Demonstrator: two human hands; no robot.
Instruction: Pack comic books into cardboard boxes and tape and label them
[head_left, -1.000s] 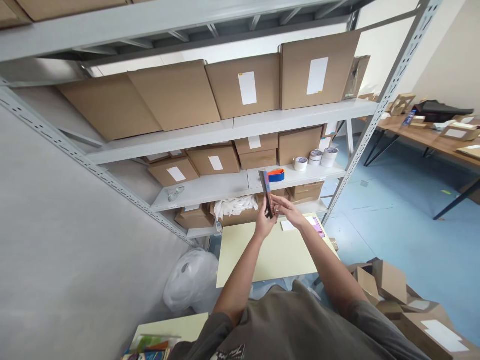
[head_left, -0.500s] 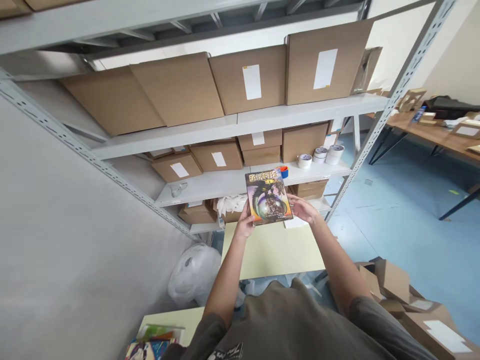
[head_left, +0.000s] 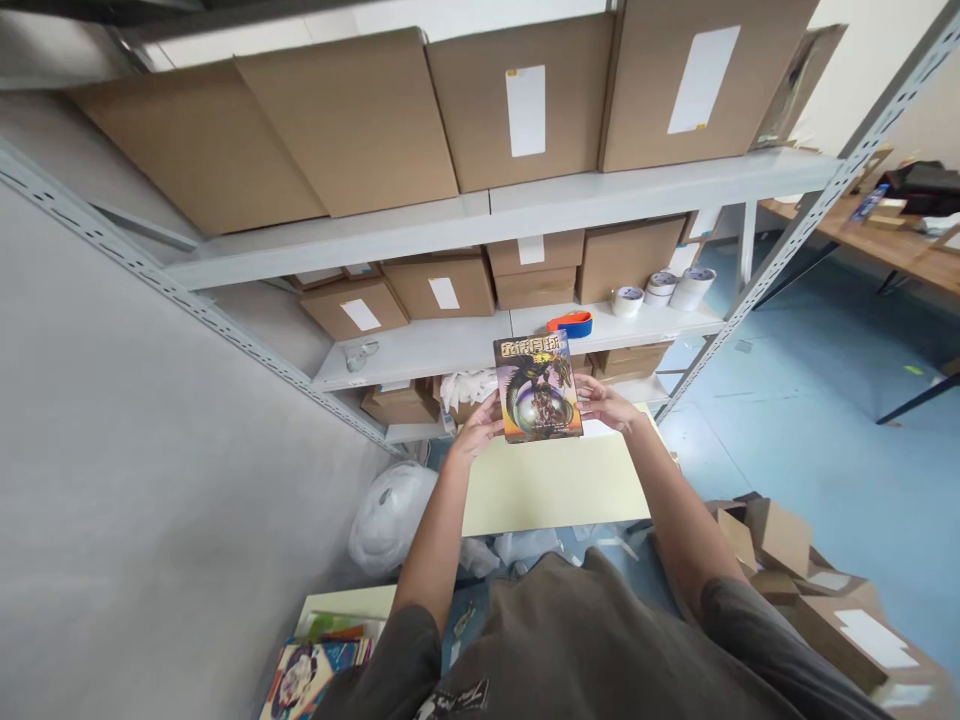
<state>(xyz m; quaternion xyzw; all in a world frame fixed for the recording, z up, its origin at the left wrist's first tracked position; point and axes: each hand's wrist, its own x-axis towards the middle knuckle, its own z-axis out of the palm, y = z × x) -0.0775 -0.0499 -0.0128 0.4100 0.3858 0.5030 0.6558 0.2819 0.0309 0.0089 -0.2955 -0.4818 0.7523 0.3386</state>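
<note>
Head view, wearer's own body. Torso: short-sleeved T-shirt (head_left: 600,650), dull olive-grey fabric, soft folds across chest. Small pale printed mark near lower hem edge, partly cut off by frame; lettering too small to read. Sleeves end above elbows, loose cuffs, no visible trim. Forearms bare; no watch, band or glove seen on either. Left hand (head_left: 480,428) & right hand (head_left: 609,402): bare, no rings discernible at this res. Lower body out of frame.
</note>
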